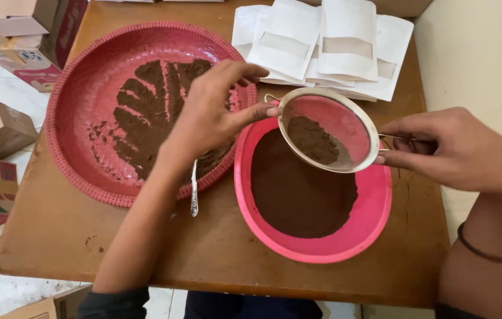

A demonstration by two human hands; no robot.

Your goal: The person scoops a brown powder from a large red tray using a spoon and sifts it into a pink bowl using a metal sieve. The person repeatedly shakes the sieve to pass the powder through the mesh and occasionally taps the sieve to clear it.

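A round metal sieve point(329, 131) with brown powder in it hangs tilted over a pink bowl point(375, 218) that holds a bed of fine brown powder. My right hand point(455, 147) pinches the sieve's thin handle at its right side. My left hand point(212, 112) hovers with fingers spread, its thumb tip touching the sieve's left rim. Under that hand a metal spoon point(194, 195) lies on the edge of a large red round tray point(77, 118) spread with coarse brown powder.
Several white paper pouches point(328, 41) lie fanned at the back of the brown wooden table point(215, 248). Cardboard boxes point(3, 127) stand on the tiled floor to the left. A pale wall runs along the right.
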